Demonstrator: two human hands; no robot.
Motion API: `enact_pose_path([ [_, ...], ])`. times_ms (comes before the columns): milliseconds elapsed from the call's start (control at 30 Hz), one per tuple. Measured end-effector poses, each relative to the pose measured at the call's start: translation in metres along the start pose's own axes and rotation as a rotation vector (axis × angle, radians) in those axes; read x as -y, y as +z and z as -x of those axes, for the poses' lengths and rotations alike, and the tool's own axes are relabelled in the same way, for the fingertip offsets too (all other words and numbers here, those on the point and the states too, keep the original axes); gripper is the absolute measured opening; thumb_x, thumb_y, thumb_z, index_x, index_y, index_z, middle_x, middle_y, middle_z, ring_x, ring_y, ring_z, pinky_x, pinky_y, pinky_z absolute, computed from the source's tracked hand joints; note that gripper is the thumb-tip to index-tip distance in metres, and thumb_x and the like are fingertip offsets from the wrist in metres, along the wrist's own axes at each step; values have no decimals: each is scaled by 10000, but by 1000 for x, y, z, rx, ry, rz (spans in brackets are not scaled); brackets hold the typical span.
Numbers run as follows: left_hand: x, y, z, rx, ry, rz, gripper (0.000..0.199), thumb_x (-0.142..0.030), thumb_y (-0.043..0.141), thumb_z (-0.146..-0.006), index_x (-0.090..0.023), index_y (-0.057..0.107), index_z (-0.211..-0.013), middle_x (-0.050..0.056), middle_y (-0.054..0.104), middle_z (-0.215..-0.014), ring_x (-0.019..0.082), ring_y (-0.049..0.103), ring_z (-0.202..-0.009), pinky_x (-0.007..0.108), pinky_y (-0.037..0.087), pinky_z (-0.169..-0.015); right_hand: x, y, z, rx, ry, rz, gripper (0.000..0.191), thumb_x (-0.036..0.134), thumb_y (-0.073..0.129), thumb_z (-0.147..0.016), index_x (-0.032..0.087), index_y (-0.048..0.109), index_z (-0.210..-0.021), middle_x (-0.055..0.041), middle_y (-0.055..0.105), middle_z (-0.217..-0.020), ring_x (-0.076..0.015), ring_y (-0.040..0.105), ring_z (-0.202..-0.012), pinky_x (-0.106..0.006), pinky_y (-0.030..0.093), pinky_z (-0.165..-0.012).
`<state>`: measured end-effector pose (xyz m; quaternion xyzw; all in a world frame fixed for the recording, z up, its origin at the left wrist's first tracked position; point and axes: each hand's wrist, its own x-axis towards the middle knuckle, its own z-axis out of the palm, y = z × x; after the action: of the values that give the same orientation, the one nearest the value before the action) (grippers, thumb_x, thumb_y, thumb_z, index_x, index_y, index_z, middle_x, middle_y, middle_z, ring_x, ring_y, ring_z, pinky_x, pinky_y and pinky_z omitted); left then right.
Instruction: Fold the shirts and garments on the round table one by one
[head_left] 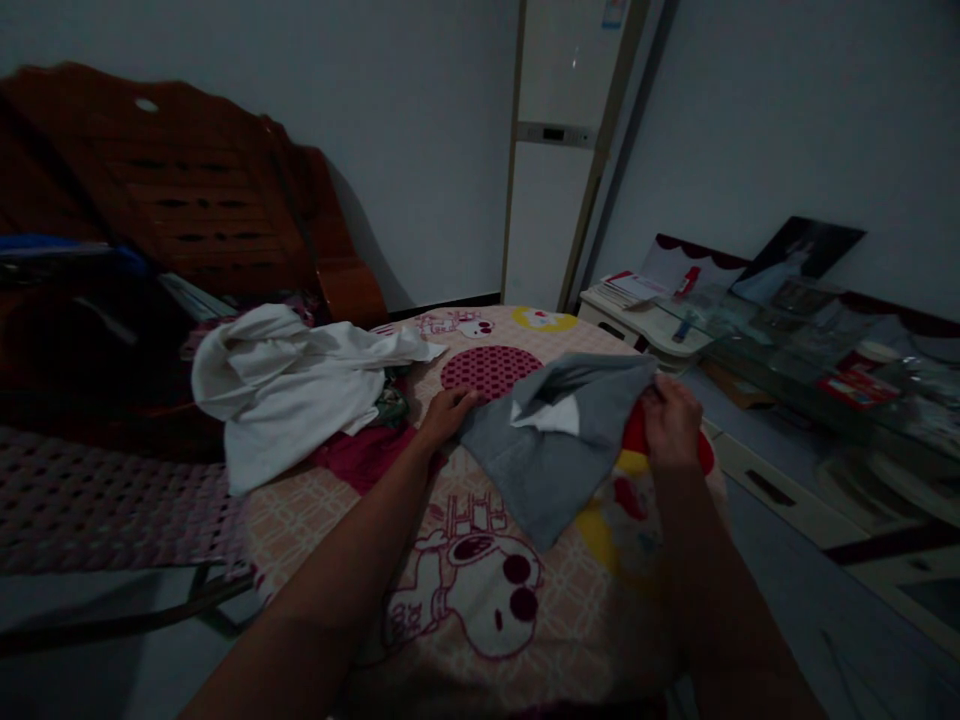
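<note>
I have the grey cloth (555, 470) spread between my two hands, over the printed tablecloth (592, 630) on the table in front of me. The fingers of my right hand (673, 420) pinch its upper right corner, lifting that edge, I'd say, so the fabric hangs out instead of bunching. My left hand (448, 412) is at the opposite side, fingers bent against the left corner; whether they grip it or only steady it, I cannot tell. Working from both ends like this probably keeps the piece stretched, and the lower point drops towards me over the print. A white patch (553, 415) shows near the upper fold, though the dim light hides whether it is a lining or a marking. To the left of my left hand, the white garment (300, 365) lies in a loose heap, partly covering a crimson cloth (367, 455) and a bit of dark green fabric (392, 402); I take it that pile sits off to the side so the middle of the table stays free for the grey one
</note>
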<state>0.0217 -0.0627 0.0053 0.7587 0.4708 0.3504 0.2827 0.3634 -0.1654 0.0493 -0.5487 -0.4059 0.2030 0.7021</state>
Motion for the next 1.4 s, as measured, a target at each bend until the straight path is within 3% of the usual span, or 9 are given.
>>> enact_pose_path([
  [67,0,1,-1,18,-2,51,402,-482,448,-904,-189,709,-815,22,717,-797,186,620,-784,272,467,-720,-10,-16,-15,-233,12,-48,308,483,647,-725,211,644,-870,-21,671,-843,-168,632,-768,-310,526,-725],
  [133,-1,2,-2,37,-3,110,378,-456,473,-883,-182,735,-887,30,742,-863,188,642,-817,276,485,-749,-18,-23,-15,-271,90,25,312,411,681,-655,206,670,-891,-17,695,-840,-168,639,-744,-298,524,-689],
  [300,0,1,-1,100,-30,198,377,-420,585,-810,-153,756,-1014,58,762,-925,196,671,-815,281,515,-726,-14,-15,14,86,331,462,133,321,660,-641,189,669,-656,-15,631,-553,-155,549,-470,-270,421,-465],
  [467,-15,1,2,65,57,17,283,-297,628,-794,-164,766,-1003,78,764,-988,222,689,-904,320,536,-824,0,-5,24,447,266,507,138,315,676,-655,180,683,-629,-12,640,-540,-136,539,-447,-248,410,-448],
  [733,-70,62,18,321,472,-262,370,-205,472,-957,-250,704,-1241,60,693,-1313,226,625,-1192,371,473,-1051,-17,0,29,682,142,660,302,181,563,-682,154,773,-897,2,631,-514,-171,600,-496,-258,442,-509],
  [867,-82,80,21,379,494,-464,410,-195,433,-984,-245,657,-1324,85,661,-1357,264,638,-1117,397,504,-952,-28,-9,22,553,-3,818,457,147,578,-710,147,739,-1138,-74,754,-764,-222,689,-701,-307,517,-667],
  [1000,-89,80,19,403,451,-517,360,-211,445,-986,-227,691,-1249,110,694,-1228,273,643,-1077,373,513,-866,-35,-15,17,391,-89,1022,330,239,664,-762,176,738,-1078,-136,762,-1065,-275,698,-973,-342,518,-827],
  [1167,-95,52,11,452,402,-352,229,-210,558,-910,-176,738,-1046,106,720,-1079,247,657,-1013,336,495,-873,-35,-14,18,468,-47,1101,110,256,641,-787,178,711,-821,-98,754,-886,-229,683,-843,-320,496,-776],
  [1400,-120,-48,15,920,230,216,210,-422,789,-737,-215,755,-726,-3,681,-646,150,605,-633,236,455,-605,-28,-13,18,447,28,958,164,179,518,-794,181,669,-732,-78,701,-678,-212,660,-670,-308,490,-663],
])
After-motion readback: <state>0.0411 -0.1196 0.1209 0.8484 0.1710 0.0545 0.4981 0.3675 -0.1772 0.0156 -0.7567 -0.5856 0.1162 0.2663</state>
